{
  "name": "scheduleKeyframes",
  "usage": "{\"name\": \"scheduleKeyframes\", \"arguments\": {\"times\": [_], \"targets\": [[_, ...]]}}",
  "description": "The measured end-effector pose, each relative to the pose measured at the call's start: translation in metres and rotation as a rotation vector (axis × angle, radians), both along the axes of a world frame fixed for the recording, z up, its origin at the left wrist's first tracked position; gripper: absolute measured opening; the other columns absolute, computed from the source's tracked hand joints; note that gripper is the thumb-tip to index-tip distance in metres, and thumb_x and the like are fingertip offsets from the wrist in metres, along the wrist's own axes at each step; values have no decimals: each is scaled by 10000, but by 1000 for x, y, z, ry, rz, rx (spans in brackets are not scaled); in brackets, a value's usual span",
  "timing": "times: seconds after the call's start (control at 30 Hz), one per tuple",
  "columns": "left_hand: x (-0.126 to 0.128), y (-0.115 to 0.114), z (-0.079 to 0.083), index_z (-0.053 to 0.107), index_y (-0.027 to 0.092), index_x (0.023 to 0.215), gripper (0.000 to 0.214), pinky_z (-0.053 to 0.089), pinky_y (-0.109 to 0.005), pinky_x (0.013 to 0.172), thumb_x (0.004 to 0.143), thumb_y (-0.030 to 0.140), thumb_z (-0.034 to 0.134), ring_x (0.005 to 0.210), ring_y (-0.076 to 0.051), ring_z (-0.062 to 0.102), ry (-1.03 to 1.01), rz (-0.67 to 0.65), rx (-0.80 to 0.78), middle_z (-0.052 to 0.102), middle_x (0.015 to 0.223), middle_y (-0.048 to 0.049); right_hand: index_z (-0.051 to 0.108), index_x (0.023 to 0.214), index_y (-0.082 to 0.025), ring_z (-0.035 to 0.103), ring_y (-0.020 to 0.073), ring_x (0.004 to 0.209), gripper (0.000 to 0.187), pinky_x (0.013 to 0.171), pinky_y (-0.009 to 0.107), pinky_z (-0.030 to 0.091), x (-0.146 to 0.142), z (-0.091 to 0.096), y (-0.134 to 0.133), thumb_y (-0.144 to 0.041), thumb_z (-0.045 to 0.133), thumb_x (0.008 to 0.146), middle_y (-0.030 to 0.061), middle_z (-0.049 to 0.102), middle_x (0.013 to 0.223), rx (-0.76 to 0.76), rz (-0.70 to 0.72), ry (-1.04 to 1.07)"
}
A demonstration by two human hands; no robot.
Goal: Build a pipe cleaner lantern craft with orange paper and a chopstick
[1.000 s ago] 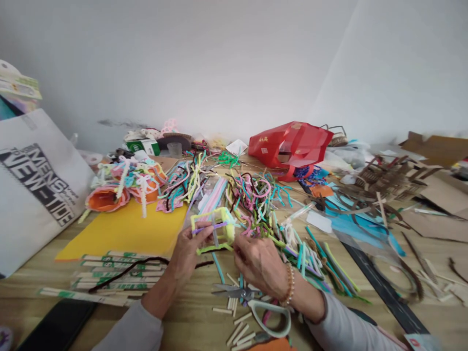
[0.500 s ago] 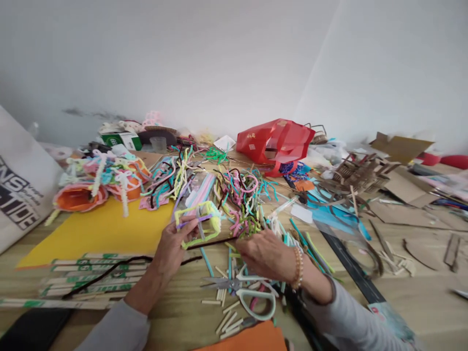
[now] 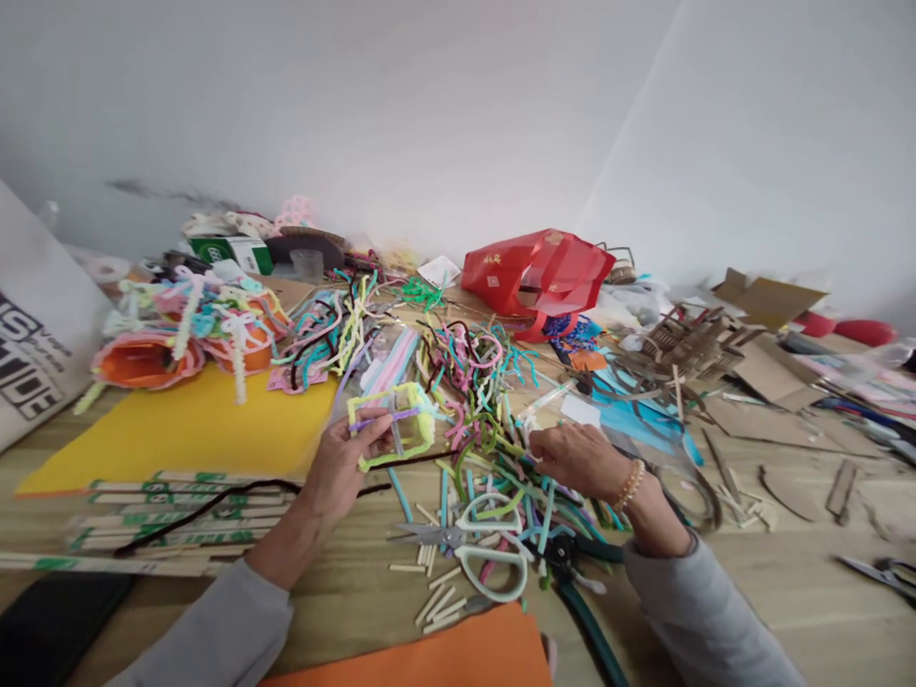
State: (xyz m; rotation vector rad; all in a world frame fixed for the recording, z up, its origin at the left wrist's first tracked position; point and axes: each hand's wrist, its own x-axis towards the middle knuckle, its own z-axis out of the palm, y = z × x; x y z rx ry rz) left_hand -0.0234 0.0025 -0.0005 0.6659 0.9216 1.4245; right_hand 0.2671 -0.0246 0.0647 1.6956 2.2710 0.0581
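Note:
My left hand (image 3: 343, 458) pinches a small boxy frame of yellow-green pipe cleaners (image 3: 422, 431), with a purple strip across its near side. Just beyond it lies a tangled heap of colourful pipe cleaners (image 3: 476, 367). At the right edge of that heap is my right hand (image 3: 581, 460), fingers curled closed; whatever they grip is hidden. A dark brown pipe cleaner (image 3: 422, 459) stretches between the frame and the heap. Below the hands rest white-handled scissors (image 3: 493, 544), blades pointing left, and dark green-handled pliers (image 3: 572, 563).
Yellow sheets (image 3: 178, 420) and paper-wrapped sticks (image 3: 178, 515) lie left, near orange pipe-cleaner pieces (image 3: 147, 358). A red bag (image 3: 530, 272) stands at the back. Cardboard scraps (image 3: 780, 367) and blue sheets (image 3: 644, 420) are right; an orange sheet (image 3: 444, 654) is in front.
My right hand has moved right, away from the frame, uncovering the pliers and more pipe cleaners. My left hand still holds the frame in nearly the same place. The view has shifted slightly.

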Motion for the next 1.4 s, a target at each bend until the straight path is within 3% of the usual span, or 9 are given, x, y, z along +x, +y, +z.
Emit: {"name": "scheduleKeyframes", "arguments": {"times": [0.13, 0.27, 0.37, 0.43, 0.6, 0.8, 0.97, 1.17, 1.4], "targets": [[0, 0, -5, 696, 122, 818, 356, 534, -271, 614, 530, 250, 860, 603, -131, 621, 21, -20, 9, 691, 737, -18, 663, 862, -214, 663, 219, 824, 131, 643, 265, 363, 1, -6, 0, -192, 534, 863, 56, 705, 810, -6, 5, 36], [0, 0, -7, 695, 122, 777, 308, 532, -246, 612, 550, 255, 855, 624, -125, 617, 30, -38, 21, 668, 711, -3, 652, 909, -208, 657, 203, 823, 143, 633, 263, 351, -2, 6, -10, -183, 516, 873, 64, 708, 870, 46, -18, 94], [2, 0, -7, 699, 129, 761, 307, 523, -221, 588, 535, 255, 864, 590, -102, 588, 21, -35, 11, 643, 660, 20, 657, 830, -201, 648, 180, 801, 145, 636, 256, 350, -7, 6, -23, -159, 519, 840, 55, 707, 870, -19, 64, 167], [4, -2, -5, 698, 128, 747, 305, 518, -217, 579, 528, 256, 867, 567, -94, 572, 18, -41, 4, 628, 626, 27, 660, 799, -190, 650, 189, 802, 162, 645, 259, 357, -10, -4, -32, -153, 505, 827, 63, 711, 845, -73, 97, 172], [11, -8, 1, 688, 124, 731, 309, 511, -236, 592, 518, 262, 864, 557, -107, 576, 26, -96, -22, 629, 594, 18, 653, 764, -162, 661, 233, 742, 169, 618, 286, 366, -13, -39, -51, -152, 493, 815, 114, 714, 802, -59, -34, 73], [16, -12, 1, 692, 133, 722, 269, 485, -235, 573, 546, 281, 832, 548, -115, 573, 77, -113, 2, 636, 579, 11, 602, 768, -188, 657, 207, 748, 142, 612, 269, 357, -13, -51, -64, -150, 475, 816, 58, 696, 805, 13, -174, 150], [17, -12, -2, 697, 138, 714, 257, 476, -235, 562, 556, 294, 828, 548, -116, 569, 72, -124, 4, 631, 583, 12, 584, 730, -188, 565, 148, 629, 125, 586, 250, 332, 0, -51, -63, -181, 482, 802, -3, 607, 646, -38, -235, 409], [16, -13, -3, 703, 138, 724, 279, 488, -247, 574, 553, 315, 835, 559, -125, 579, 81, -113, 2, 638, 596, 5, 560, 739, -173, 420, 105, 547, 236, 501, 225, 319, 25, -48, -56, -369, 507, 859, -32, 497, 596, -270, -282, 909], [15, -13, -6, 697, 140, 729, 283, 488, -246, 582, 561, 325, 833, 563, -125, 577, 87, -132, 7, 644, 602, -1, 550, 772, -167, 487, 100, 565, 381, 466, 194, 346, 27, -31, -62, -538, 527, 853, 0, 572, 673, -425, -388, 1154]]}}
